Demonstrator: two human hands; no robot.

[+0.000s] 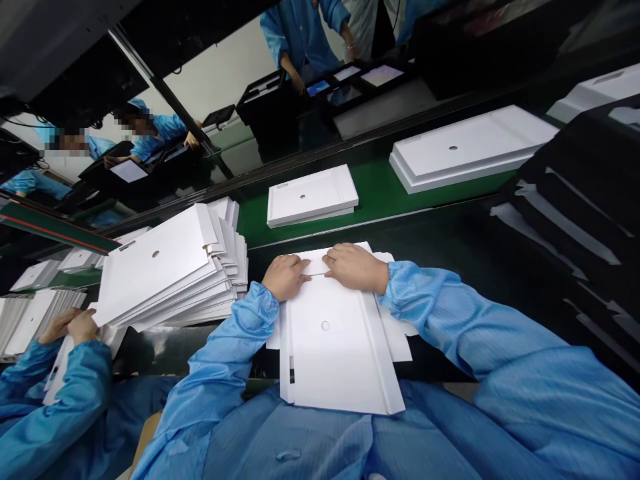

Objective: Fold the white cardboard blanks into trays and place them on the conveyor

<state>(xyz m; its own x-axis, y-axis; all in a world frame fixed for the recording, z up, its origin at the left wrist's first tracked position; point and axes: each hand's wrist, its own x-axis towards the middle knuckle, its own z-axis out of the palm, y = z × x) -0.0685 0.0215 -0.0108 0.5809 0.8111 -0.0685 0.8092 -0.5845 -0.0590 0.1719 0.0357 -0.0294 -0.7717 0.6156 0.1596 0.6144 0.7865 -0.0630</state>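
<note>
A flat white cardboard box blank (345, 360) lies in front of me, its near end reaching over the table edge towards my body. It has a small round hole near its middle and a dark slot at the lower left. My left hand (286, 277) grips the far end of the blank, fingers on top and thumb at a fold line. Beside it, my right hand (354, 267) is closed on the same far flap, with its thumb close to the left one. More white card (400, 347) sticks out underneath on the right.
To the left rises a fanned stack of white blanks (165, 267). White boxes (315, 193) sit on the green conveyor belt (373, 193) beyond. Black slotted material (575, 227) stands at right. A co-worker's hands (75, 325) hold white card at far left; other people work behind.
</note>
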